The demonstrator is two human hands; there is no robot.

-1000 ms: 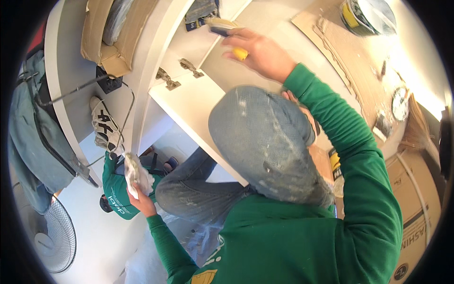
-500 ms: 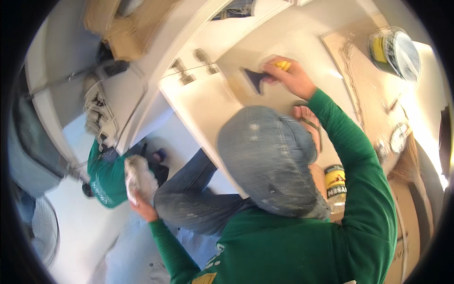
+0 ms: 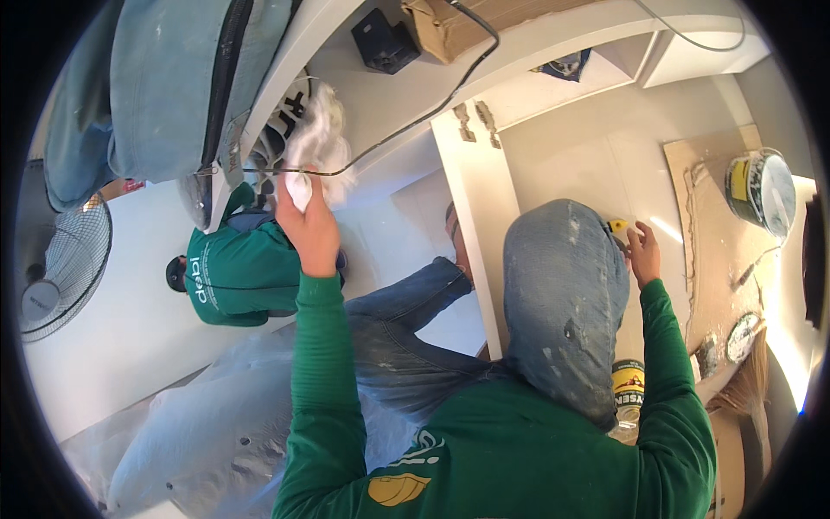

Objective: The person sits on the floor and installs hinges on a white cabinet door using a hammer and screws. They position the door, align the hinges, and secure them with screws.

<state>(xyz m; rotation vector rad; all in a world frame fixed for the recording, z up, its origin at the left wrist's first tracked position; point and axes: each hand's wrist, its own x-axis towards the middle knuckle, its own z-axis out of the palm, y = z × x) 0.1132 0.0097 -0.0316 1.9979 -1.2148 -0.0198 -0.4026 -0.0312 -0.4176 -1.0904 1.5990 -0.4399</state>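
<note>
My left hand [image 3: 309,227] is raised at the edge of a white shelf, closed on a crumpled white rag [image 3: 322,130]. The rag's loose part is blurred by motion, and a thin dark cable crosses in front of it. My right hand [image 3: 642,253] is beyond my bent knee, low over the pale surface, with its fingers apart. Just beside its fingertips is the yellow handle of a scraper [image 3: 616,226]; the rest of that tool is mostly hidden behind the knee.
A co-worker in a green shirt [image 3: 238,268] crouches below on the left, near a fan [image 3: 65,259]. A paint can [image 3: 761,190] stands on cardboard [image 3: 705,173] at right. A labelled jar [image 3: 628,389] is by my right arm. A hinged white panel [image 3: 475,173] rises ahead.
My left hand has lifted the rag up and forward to the shelf. My right hand has come down beside my knee, and the scraper it held is now beside its fingers. The view has shifted.
</note>
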